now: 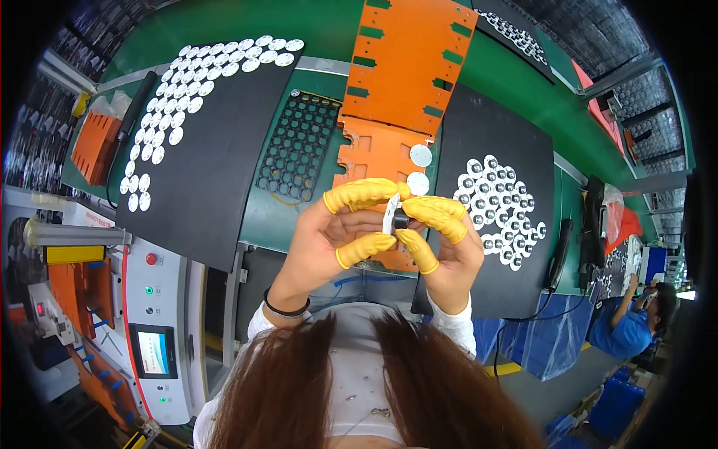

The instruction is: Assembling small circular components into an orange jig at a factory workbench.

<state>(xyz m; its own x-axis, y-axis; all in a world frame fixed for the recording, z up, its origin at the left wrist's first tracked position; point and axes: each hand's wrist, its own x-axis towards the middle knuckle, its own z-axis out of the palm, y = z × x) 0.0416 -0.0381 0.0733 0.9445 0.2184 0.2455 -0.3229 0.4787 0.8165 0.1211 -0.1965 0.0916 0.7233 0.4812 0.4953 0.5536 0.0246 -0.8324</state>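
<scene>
Far left on green counter (523, 82): black mat (217, 150) with bare white discs (168, 101) laid in rows, within reach. Centre, held at chest height for close view: left hand (340, 232) and right hand (441, 239), yellow finger cots (359, 194), jointly pinching small disc part (394, 217). Right: second mat (497, 142), discs with dark centres (499, 209) clustered, kept apart from bare ones.

You hold one small white disc (391, 214) edge-on between your fingertips, with a short dark round part (402, 220) pressed against its right face. The disc stands nearly upright, tilted slightly, raised above the orange plate and close to the two loose discs lying on it
</scene>
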